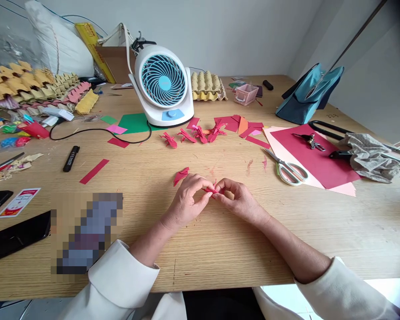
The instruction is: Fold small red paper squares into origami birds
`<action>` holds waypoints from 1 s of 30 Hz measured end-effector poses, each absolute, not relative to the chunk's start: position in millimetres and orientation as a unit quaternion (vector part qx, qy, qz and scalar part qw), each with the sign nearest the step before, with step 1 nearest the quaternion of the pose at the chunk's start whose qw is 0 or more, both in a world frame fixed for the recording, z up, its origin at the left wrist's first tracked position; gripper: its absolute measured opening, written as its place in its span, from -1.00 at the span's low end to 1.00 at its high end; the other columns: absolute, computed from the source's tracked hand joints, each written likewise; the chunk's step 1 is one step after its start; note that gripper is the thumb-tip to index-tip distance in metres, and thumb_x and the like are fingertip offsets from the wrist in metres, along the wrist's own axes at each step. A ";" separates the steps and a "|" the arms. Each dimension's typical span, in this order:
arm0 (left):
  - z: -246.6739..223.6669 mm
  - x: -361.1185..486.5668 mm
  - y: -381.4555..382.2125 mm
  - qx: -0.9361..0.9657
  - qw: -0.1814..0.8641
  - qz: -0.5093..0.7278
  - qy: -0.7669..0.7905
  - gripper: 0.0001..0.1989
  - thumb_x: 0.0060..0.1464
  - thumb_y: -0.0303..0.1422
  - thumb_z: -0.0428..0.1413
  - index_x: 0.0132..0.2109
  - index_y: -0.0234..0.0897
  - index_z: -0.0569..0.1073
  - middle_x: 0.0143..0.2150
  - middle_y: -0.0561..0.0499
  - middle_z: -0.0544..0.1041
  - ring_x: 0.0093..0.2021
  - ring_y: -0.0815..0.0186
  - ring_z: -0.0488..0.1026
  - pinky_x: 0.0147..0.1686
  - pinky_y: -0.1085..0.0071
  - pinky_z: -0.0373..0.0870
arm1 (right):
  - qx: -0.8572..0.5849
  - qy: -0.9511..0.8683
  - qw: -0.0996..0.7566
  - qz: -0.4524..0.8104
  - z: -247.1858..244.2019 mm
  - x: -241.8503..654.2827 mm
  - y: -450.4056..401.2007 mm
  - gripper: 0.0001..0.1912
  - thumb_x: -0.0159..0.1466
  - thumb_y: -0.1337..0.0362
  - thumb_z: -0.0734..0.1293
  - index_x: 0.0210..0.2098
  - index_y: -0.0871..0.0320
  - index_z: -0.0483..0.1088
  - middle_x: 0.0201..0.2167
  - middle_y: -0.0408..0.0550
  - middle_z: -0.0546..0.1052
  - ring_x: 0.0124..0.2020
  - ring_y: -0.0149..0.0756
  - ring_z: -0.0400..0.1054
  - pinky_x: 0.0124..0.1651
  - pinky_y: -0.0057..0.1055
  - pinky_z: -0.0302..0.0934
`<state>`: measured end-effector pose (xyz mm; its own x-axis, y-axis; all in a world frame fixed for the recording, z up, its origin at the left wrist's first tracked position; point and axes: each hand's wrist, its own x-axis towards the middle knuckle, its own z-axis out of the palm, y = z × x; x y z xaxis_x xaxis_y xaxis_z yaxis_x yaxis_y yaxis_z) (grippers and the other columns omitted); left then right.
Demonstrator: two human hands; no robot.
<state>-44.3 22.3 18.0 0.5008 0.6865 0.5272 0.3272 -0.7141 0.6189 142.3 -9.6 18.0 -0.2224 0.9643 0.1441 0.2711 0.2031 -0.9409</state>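
Between my fingertips is a small piece of folded red paper [212,191], held just above the wooden table in the head view. My left hand [190,195] pinches its left side with thumb and forefinger. On its right side my right hand [237,199] pinches it too, so part of the paper is hidden by fingers. A second folded red paper piece [181,176] lies just beyond my left hand. Farther back, several folded red paper figures [187,135] sit in a row before the white fan [165,84].
Scissors [288,170] rest on red and pink paper sheets [320,155] at right. Red paper scraps [233,124] lie behind the figures. At left are a black marker [71,158], a red paper strip [94,171] and a blurred-out device [90,235]. Egg trays [16,84] stand back left.
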 end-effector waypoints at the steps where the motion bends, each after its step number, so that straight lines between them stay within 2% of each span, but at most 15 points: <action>1: 18.9 -44.5 22.3 0.839 0.229 0.395 0.297 -0.87 0.15 -0.53 0.06 -0.22 -0.19 0.42 -0.25 0.03 0.51 -0.17 0.26 0.43 0.00 0.26 0.30 | -0.466 -0.654 0.411 0.432 17.5 142.3 -9.3 -0.82 0.27 0.15 0.35 -0.34 0.13 0.39 -0.40 -0.12 0.50 -0.36 -0.35 0.36 -0.27 -0.41 0.25; 4: 21.3 -45.2 22.4 0.842 0.241 0.391 0.284 -0.87 0.15 -0.53 0.06 -0.23 -0.20 0.41 -0.27 0.03 0.50 -0.20 0.27 0.43 -0.09 0.29 0.32 | -0.450 -0.638 0.418 0.464 14.5 142.6 -8.2 -0.82 0.26 0.15 0.37 -0.33 0.14 0.38 -0.38 -0.12 0.48 -0.36 -0.37 0.33 -0.28 -0.41 0.25; 9: 21.0 -47.6 24.0 0.838 0.257 0.392 0.280 -0.87 0.14 -0.54 0.05 -0.27 -0.20 0.39 -0.31 0.03 0.48 -0.23 0.27 0.42 -0.14 0.31 0.34 | -0.391 -0.606 0.458 0.520 7.8 143.5 -6.2 -0.80 0.25 0.18 0.40 -0.22 0.11 0.33 -0.32 -0.12 0.43 -0.34 -0.38 0.32 -0.27 -0.41 0.27; 13: 20.4 -49.0 25.5 0.836 0.263 0.394 0.278 -0.84 0.11 -0.58 0.05 -0.27 -0.21 0.40 -0.31 0.04 0.48 -0.23 0.29 0.43 -0.15 0.33 0.36 | -0.346 -0.604 0.472 0.540 5.7 144.6 -5.8 -0.82 0.28 0.19 0.38 -0.24 0.11 0.31 -0.33 -0.14 0.39 -0.35 -0.40 0.29 -0.25 -0.39 0.24; 19: 22.1 -48.7 26.0 0.833 0.257 0.404 0.277 -0.88 0.09 -0.55 0.12 -0.29 -0.24 0.42 -0.33 0.04 0.53 -0.27 0.31 0.48 -0.16 0.35 0.40 | -0.354 -0.602 0.467 0.542 2.1 146.0 -5.0 -0.86 0.31 0.22 0.37 -0.25 0.12 0.33 -0.33 -0.13 0.41 -0.33 -0.39 0.28 -0.23 -0.39 0.19; 26: 21.6 -49.6 27.7 0.835 0.256 0.410 0.261 -0.90 0.11 -0.55 0.14 -0.28 -0.25 0.44 -0.31 0.02 0.56 -0.26 0.32 0.51 -0.18 0.36 0.43 | -0.367 -0.578 0.449 0.574 5.4 146.5 -3.0 -0.77 0.27 0.13 0.40 -0.22 0.14 0.36 -0.31 -0.09 0.43 -0.33 -0.37 0.28 -0.23 -0.37 0.17; 30: 21.1 -48.9 27.3 0.846 0.242 0.405 0.247 -0.90 0.12 -0.54 0.15 -0.27 -0.24 0.45 -0.31 0.03 0.56 -0.23 0.32 0.50 -0.15 0.35 0.43 | -0.399 -0.564 0.426 0.584 8.0 146.7 -2.3 -0.69 0.23 0.04 0.41 -0.26 0.16 0.39 -0.38 -0.12 0.42 -0.38 -0.38 0.24 -0.28 -0.39 0.13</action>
<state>-48.9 27.3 21.1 0.5505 0.6147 0.5649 0.2224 -0.7602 0.6104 146.7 -2.3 8.0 -0.3190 0.9477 0.0139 -0.0476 -0.0014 -0.9989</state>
